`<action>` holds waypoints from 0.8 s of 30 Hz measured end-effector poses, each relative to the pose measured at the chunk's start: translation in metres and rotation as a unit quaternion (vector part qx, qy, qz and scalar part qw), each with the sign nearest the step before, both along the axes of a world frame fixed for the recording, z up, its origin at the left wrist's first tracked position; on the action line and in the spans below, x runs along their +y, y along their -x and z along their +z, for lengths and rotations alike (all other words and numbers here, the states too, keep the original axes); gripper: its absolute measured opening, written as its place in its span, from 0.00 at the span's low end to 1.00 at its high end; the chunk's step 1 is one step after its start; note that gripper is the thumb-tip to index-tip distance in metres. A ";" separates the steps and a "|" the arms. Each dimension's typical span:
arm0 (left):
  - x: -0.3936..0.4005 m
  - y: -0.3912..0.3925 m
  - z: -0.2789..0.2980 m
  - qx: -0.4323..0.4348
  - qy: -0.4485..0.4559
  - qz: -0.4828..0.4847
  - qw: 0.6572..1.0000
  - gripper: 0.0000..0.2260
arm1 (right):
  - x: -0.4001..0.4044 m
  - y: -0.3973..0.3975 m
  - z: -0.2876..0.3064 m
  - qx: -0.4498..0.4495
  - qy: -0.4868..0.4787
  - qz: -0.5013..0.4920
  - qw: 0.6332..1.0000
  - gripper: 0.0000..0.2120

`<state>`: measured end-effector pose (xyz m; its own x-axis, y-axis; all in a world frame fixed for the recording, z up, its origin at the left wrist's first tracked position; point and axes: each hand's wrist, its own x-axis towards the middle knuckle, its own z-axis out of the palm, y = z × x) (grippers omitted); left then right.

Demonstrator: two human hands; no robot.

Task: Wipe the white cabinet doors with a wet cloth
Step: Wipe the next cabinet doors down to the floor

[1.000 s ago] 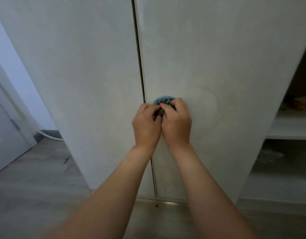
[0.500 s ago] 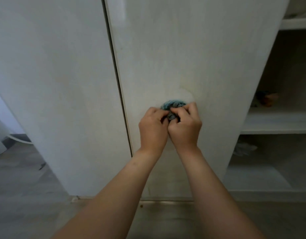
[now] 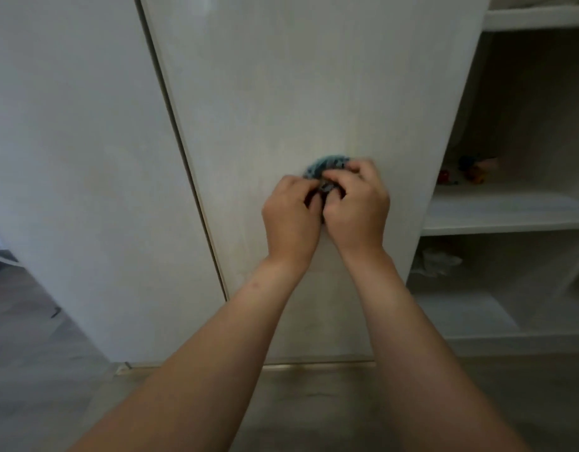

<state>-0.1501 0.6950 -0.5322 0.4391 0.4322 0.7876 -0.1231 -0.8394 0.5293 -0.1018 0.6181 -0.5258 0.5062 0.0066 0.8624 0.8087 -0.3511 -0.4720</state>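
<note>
both hands' (image 3: 324,210) grip bunches the blue cloth (image 3: 327,164) against the right door (image 3: 298,93); toys (image 3: 471,171) on shelf (image 3: 503,210).

Cloth (image 3: 327,164): blue, bunched into a small wad, pressed flat against the right door (image 3: 314,93) at mid-height. Doors: white, faint vertical grain, both closed, separated by a narrow dark seam. Left door (image 3: 69,141) adjoins the right door at that seam.

Open shelves (image 3: 506,213) right, perhaps toys there — door panel (image 3: 314,93) otherwise unobstructed.
</note>
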 end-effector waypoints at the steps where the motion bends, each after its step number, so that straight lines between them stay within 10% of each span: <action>1: -0.003 -0.005 0.018 -0.030 -0.013 -0.001 0.999 0.11 | -0.003 -0.002 0.019 -0.007 -0.003 -0.004 1.000 0.15; 11: -0.046 -0.020 -0.039 0.028 0.033 -0.042 0.998 0.10 | -0.039 -0.020 -0.049 0.041 -0.041 -0.047 0.997 0.11; 18: -0.085 -0.069 0.037 -0.064 -0.024 -0.084 0.994 0.10 | -0.082 -0.052 0.034 0.016 -0.049 -0.064 0.997 0.12; 24: -0.089 -0.050 -0.050 0.061 0.020 -0.106 0.992 0.06 | -0.077 -0.041 -0.062 0.093 -0.094 -0.112 0.985 0.08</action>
<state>-0.0996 0.6056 -0.5817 0.6146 0.3491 0.7074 -0.2282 -0.7797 0.5830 -0.0603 0.5407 -0.5882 0.6260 -0.2740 0.7301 0.6148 -0.4027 -0.6782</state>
